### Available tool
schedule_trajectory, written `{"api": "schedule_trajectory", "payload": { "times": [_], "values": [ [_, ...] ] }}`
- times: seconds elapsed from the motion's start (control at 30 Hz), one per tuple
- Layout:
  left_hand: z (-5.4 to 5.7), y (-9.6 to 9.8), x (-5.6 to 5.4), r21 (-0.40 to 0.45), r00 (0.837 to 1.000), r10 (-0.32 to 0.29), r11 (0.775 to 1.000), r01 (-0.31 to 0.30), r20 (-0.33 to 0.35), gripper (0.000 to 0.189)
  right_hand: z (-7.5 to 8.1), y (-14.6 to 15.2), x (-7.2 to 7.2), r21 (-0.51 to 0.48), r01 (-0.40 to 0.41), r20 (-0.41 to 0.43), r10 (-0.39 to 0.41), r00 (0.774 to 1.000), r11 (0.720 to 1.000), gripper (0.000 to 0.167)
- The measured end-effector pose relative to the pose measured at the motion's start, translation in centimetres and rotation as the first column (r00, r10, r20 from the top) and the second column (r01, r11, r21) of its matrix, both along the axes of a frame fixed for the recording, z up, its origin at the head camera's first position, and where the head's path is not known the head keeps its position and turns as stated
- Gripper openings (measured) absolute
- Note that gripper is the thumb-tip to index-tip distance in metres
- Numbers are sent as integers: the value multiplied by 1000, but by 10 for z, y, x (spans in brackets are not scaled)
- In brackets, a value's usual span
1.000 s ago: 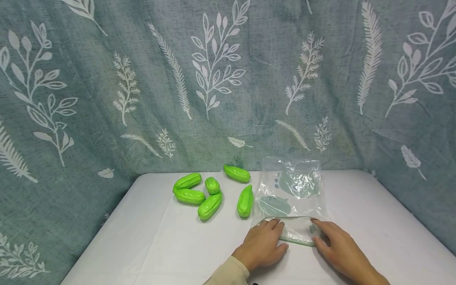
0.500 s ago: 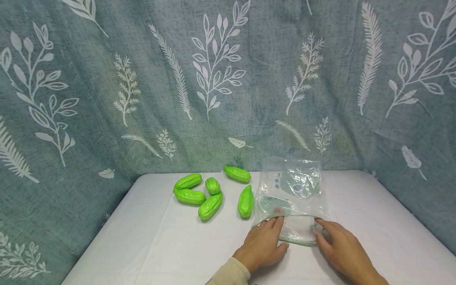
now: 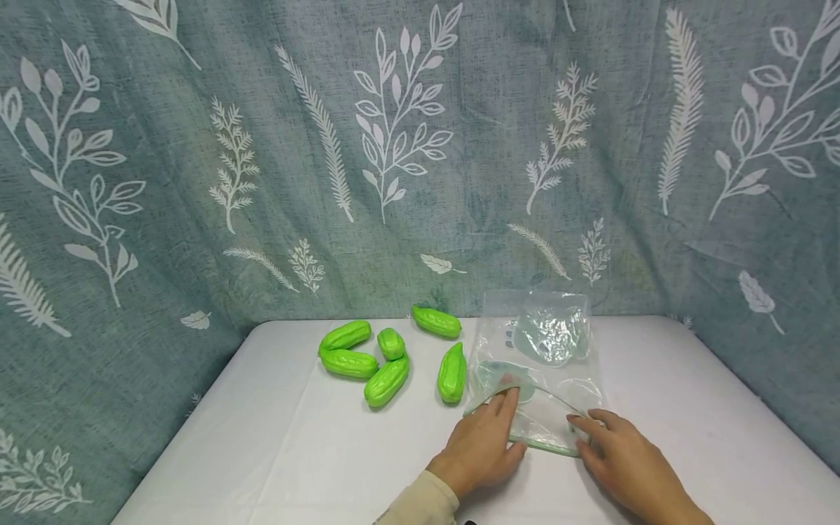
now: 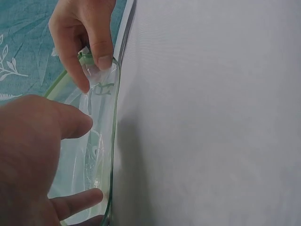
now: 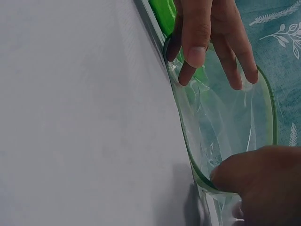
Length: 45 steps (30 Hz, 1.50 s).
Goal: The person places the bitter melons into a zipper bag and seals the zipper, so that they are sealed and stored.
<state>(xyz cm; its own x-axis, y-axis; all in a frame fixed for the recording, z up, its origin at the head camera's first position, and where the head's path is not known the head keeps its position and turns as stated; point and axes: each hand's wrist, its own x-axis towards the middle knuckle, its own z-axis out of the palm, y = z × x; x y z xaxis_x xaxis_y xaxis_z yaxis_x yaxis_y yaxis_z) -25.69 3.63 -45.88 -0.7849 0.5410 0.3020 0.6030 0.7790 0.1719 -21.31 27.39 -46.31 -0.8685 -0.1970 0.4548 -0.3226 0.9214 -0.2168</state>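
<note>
Clear bag (image 3: 567, 383), one: laid on the desk (image 3: 295, 452), mouth toward the person, upper lip raised. Left hand (image 3: 479, 445): fingers extended, inserted in the bag's mouth. Right hand (image 3: 630, 463): fingers curled at the bag's right corner, apparently pinched. Step, as judged: mouth being parted; for the next move, both lips seem required to be held apart. Green gourds (image 3: 451, 373), six: placed left of the bag, one just beside it. Obstruction: mouth partly filled by left fingers. Patterned curtain (image 3: 485, 175): hung behind the bag.

Left sleeve (image 3: 420, 502) is cut off by head view's bottom edge; 1 black speck (image 3: 470, 523) there, too small to tell. Right hand (image 3: 626, 459) hides bag (image 3: 543, 424) corner.
</note>
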Motion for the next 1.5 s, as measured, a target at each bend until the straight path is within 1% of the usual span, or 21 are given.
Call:
{"api": "schedule_trajectory", "payload": {
  "times": [0.1,0.2,0.3,0.53,0.63,0.77,0.87,0.97,1.07,1.17,1.23,1.37,1.5],
  "values": [
    [-2,-1,-1,6,1000,-6,1000,6,-6,76,0,-1,0,34,15,2,-15,1000,999,37],
    [-2,-1,-1,4,1000,-14,1000,14,-17,76,1,-2,1,26,44,35,-44,998,999,39],
    [-2,-1,-1,-7,1000,-19,1000,19,-19,77,1,-3,1,-5,65,54,-64,996,998,43],
    [-2,-1,-1,-36,1000,-21,999,20,-22,78,-4,-3,0,-78,72,25,-70,997,994,51],
    [-1,-1,0,-42,999,-24,999,23,-31,77,-5,-3,-1,-116,65,-5,-66,998,991,48],
    [-1,-4,1,-39,999,-33,999,32,-26,76,-6,-1,-4,-207,49,-59,-62,996,977,36],
    [-1,-5,1,-34,999,-44,998,43,-20,75,-7,1,-5,-257,42,-99,-69,993,966,27],
    [-2,-6,0,-33,999,-51,998,51,-16,74,-9,2,-6,-262,35,-153,-77,985,964,22],
    [-3,-7,0,-33,998,-57,998,56,-9,73,-11,3,-7,-241,23,-216,-77,973,970,21],
    [-4,-8,0,-32,998,-61,998,61,0,73,-12,3,-8,-222,23,-243,-78,967,975,21],
    [-5,-8,0,-30,998,-64,997,64,4,72,-13,4,-9,-224,29,-230,-81,970,974,22],
    [-5,-9,-1,-20,998,-70,997,70,-2,72,-12,5,-10,-243,44,-175,-88,981,969,30],
    [-5,-10,-1,-5,997,-75,997,75,11,71,-10,5,-10,-264,59,-152,-102,983,963,36]
  ]
}}
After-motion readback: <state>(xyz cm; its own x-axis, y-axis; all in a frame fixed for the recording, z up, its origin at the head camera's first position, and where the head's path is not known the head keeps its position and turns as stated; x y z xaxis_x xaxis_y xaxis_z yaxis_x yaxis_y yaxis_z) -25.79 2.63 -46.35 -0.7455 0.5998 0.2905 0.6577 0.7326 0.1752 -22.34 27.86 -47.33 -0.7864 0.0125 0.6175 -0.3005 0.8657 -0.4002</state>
